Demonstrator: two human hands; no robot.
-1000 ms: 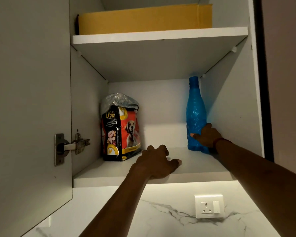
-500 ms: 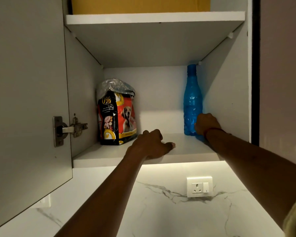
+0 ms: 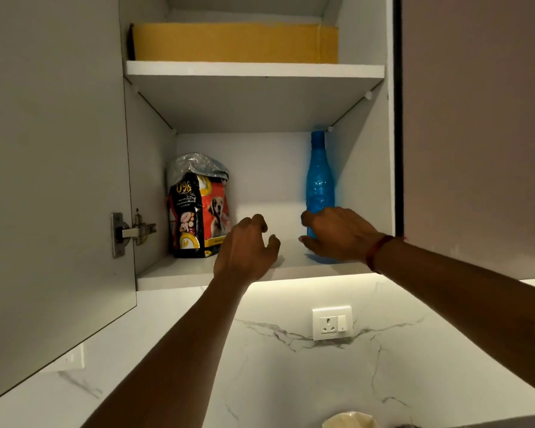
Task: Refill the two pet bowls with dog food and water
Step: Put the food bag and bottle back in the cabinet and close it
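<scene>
A red and black dog food bag (image 3: 198, 211) with a crumpled silver top stands at the left of the lower cupboard shelf (image 3: 173, 274). A tall blue water bottle (image 3: 319, 180) stands upright at the shelf's right. My right hand (image 3: 337, 234) is wrapped around the bottle's lower part. My left hand (image 3: 247, 248) hovers above the shelf's front edge, just right of the bag, fingers curled and apart, holding nothing. No pet bowls are in view.
The cupboard door (image 3: 53, 180) hangs open at the left, with its metal hinge (image 3: 132, 233). A yellow cardboard box (image 3: 235, 43) fills the upper shelf. Below is a marble wall with a white socket (image 3: 332, 323). A pale round object (image 3: 351, 421) shows at the bottom edge.
My left hand has lifted off the shelf edge and shifted toward the dog food bag. My right hand has closed further round the bottle's base. The view tilted down, then back up.
</scene>
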